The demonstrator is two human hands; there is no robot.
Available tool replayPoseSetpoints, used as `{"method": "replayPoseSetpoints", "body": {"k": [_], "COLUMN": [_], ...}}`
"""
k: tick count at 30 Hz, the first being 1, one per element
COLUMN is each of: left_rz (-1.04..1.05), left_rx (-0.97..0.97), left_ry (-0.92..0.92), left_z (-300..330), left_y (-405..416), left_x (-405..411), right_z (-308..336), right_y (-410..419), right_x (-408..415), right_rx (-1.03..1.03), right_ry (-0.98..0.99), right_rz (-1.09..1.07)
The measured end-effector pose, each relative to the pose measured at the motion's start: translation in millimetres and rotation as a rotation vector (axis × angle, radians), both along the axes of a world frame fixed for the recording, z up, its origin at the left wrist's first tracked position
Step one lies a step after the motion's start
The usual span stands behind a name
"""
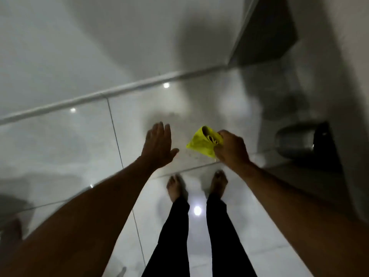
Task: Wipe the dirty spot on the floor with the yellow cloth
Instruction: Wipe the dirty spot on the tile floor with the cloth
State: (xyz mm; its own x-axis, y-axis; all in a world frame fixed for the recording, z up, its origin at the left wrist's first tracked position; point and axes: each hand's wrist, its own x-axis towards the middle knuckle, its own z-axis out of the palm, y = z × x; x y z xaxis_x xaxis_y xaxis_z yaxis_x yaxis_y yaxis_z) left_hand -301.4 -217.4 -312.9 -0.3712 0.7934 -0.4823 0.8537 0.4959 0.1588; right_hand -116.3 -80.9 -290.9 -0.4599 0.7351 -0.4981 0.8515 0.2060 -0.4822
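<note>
The person is standing with the right hand [231, 150] bunching the cloth [201, 143] above the floor [60, 146], left hand [158, 146] spread empty; wiping looks unstarted, spot indistinct.

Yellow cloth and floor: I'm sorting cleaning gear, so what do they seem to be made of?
The yellow cloth, bunched in the right hand, looks like soft, matte fabric, possibly microfibre: it folds and crumples. The floor looks like glossy glazed or polished tile: thin grout lines and sharp lamp reflections show.
</note>
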Motion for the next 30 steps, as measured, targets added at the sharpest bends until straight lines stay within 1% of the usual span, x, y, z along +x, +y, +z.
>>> {"method": "replayPoseSetpoints", "body": {"k": [2, 5, 7, 10, 13, 16, 17, 19, 21, 22, 23, 24, 25, 27, 28, 30], "left_rz": [-0.064, -0.125, -0.155, -0.185, -0.187, -0.172, -0.166, -0.159, -0.153, -0.147, -0.145, -0.139, -0.135, -0.134, -0.141, -0.156], "left_rx": [-0.049, -0.081, -0.094, -0.119, -0.153, -0.199, -0.201, -0.216, -0.227, -0.232, -0.239, -0.244, -0.248, -0.263, -0.268, -0.261], "left_ry": [0.013, 0.004, -0.008, -0.027, -0.029, -0.015, -0.007, 0.008, 0.016, 0.011, 0.000, -0.016, -0.031, -0.061, -0.075, -0.095], "left_z": [-71.1, -166.5, -228.3, -303.4, -369.5, -417.5, -431.3, -451.2, -466.3, -471.2, -475.0, -477.4, -480.6, -485.5, -487.7, -491.8], "left_y": [-8.4, -17.6, -21.4, -27.3, -29.0, -30.0, -28.7, -26.3, -24.2, -22.8, -20.5, -18.8, -15.8, -14.0, -14.9, -20.9], "left_x": [12.4, 30.7, 41.5, 53.7, 53.5, 44.9, 40.1, 29.8, 20.2, 16.6, 13.4, 11.6, 9.0, 3.0, -0.4, -5.4], "right_z": [-72.7, -173.3, -234.6, -309.1, -378.4, -430.2, -444.8, -466.7, -481.0, -485.9, -490.1, -494.1, -499.7, -511.8, -518.0, -532.2], "right_y": [-6.3, -13.2, -13.9, -11.4, 1.6, 19.5, 26.6, 35.4, 33.3, 27.0, 16.0, 1.4, -15.6, -53.1, -67.3, -70.7], "right_x": [15.6, 35.7, 42.8, 47.1, 45.2, 39.0, 37.0, 35.7, 36.1, 35.7, 34.6, 34.3, 34.0, 37.4, 40.1, 45.6], "right_rx": [-0.009, -0.104, -0.154, -0.242, -0.252, -0.179, -0.137, -0.058, 0.123, 0.250, 0.359, 0.423, 0.432, 0.320, 0.268, 0.264], "right_ry": [-0.088, -0.204, -0.243, -0.289, -0.319, -0.353, -0.357, -0.369, -0.361, -0.330, -0.284, -0.230, -0.176, -0.142, -0.172, -0.260], "right_rz": [0.053, 0.181, 0.254, 0.347, 0.428, 0.428, 0.391, 0.231, 0.043, 0.017, 0.035, 0.070, 0.104, 0.149, 0.156, 0.147]}}
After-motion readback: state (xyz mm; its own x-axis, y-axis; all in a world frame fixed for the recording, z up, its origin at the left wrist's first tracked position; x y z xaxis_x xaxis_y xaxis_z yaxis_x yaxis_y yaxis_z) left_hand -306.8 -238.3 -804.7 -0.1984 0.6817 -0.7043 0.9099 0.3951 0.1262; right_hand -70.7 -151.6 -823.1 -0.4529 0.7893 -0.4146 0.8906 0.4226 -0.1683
